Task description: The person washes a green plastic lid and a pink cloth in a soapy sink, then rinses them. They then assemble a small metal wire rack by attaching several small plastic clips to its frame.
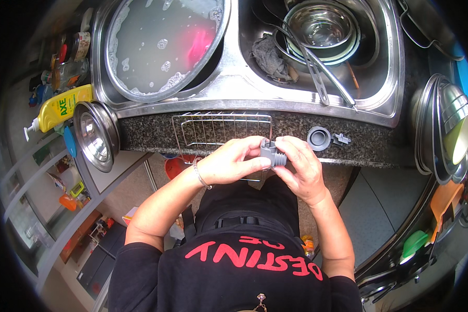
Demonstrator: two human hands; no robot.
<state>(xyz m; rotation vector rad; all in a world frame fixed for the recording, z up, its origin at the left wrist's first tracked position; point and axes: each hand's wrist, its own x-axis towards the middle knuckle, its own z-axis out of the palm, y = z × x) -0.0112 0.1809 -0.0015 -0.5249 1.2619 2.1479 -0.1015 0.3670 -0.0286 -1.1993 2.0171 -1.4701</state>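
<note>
Both hands meet at a grey plastic threaded fitting (273, 153) in front of the counter's edge. My left hand (234, 160), with a bracelet at the wrist, pinches its body between thumb and fingers. Around its threaded end, on the other side, are the fingertips and thumb of my right hand (301, 167). A metal wire rack (218, 121) lies across the counter edge, and one of its wires runs down to the fitting; whether they are joined is hidden. To the right, a round grey plastic ring cap (318, 138) and a small grey plastic piece (341, 139) rest on the granite.
Beyond the granite counter (144, 132) is a double steel sink (234, 84). Its left bowl holds a large basin (156, 50) of soapy water; metal bowls (321, 27), tongs (327, 74) and a grey rag (269, 58) fill the right. Steel bowls (95, 134) and a yellow detergent bottle (64, 107) stand left.
</note>
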